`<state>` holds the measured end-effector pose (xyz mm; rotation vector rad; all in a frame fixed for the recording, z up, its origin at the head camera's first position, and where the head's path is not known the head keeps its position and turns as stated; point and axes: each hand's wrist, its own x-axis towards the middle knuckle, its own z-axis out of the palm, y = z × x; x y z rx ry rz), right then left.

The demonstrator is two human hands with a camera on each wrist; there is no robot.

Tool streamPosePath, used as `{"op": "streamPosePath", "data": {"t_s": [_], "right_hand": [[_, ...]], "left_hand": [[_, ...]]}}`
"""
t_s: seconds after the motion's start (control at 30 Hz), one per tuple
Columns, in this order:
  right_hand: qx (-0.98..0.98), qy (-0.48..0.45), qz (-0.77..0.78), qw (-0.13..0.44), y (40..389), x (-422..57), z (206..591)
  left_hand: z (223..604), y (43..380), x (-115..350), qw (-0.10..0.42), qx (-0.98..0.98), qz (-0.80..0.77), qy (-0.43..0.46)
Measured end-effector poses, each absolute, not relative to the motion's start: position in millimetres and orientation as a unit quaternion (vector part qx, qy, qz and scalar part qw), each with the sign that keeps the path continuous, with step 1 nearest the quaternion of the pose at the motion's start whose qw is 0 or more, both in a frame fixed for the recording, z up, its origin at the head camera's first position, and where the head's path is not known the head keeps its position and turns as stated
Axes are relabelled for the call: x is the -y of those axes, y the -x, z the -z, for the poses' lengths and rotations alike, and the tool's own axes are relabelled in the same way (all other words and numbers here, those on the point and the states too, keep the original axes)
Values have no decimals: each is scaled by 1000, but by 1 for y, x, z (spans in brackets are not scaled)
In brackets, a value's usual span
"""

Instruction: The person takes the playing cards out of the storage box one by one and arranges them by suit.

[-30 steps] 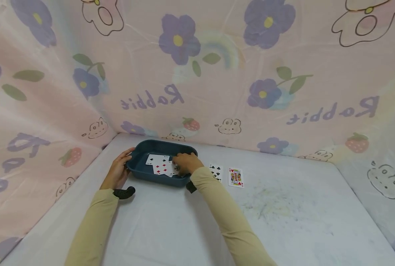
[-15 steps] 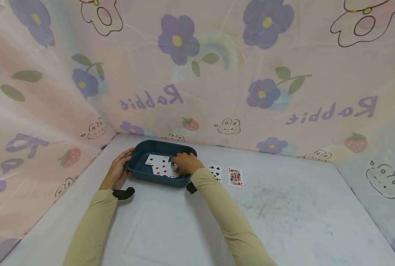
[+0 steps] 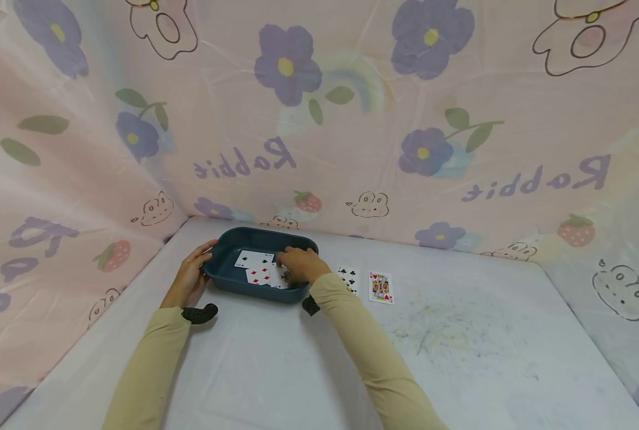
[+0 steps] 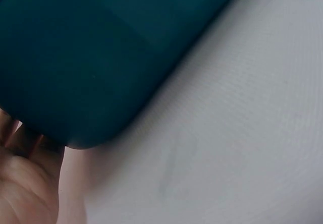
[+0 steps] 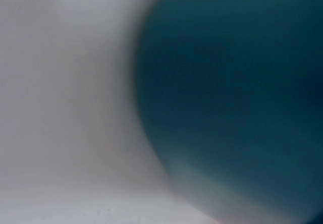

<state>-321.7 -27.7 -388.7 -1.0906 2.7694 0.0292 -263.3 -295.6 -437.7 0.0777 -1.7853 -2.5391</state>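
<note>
A dark teal plastic tray point(image 3: 255, 291) stands at the back left of the table, with several overlapping playing cards in it. My left hand point(image 3: 189, 278) grips the tray's left end; in the left wrist view, the fingers point(image 4: 43, 148) pass behind its rounded corner. Inside the tray's right end, my right hand point(image 3: 300, 264) reaches down with bent fingers onto the cards. A diamonds card point(image 3: 257, 275) lies just left of those fingers, below a spades card point(image 3: 251, 258). The right fingertips are hidden, so whether they pinch a card I cannot tell. The right wrist view shows the tray's blurred outer wall point(image 5: 227, 93).
On the table right of the tray lie a clubs card point(image 3: 348, 278), partly covered by the right forearm, and a king of hearts point(image 3: 381, 288). A printed cloth point(image 3: 330, 131) hangs behind and at the sides. Dark smudges point(image 3: 438, 328) mark the white table cover.
The cards under my right fingers have shifted slightly against the diamonds card. My left hand and the tray stay in place.
</note>
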Motion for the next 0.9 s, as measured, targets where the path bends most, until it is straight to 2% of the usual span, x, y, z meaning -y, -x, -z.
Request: {"op": "streamPosePath", "data": {"t_s": [0.5,0.73,0.9], "right_hand": [[-916,401,-8,17,324,31,394],[-901,431,-14,-36,324,30,396],[-890,449,-21,-75,325,29,395]], "left_hand": [[439,261,296,24,572,820,0],[442,260,296,35,565,823,36],[440,261,295,29,573,819,8]]}}
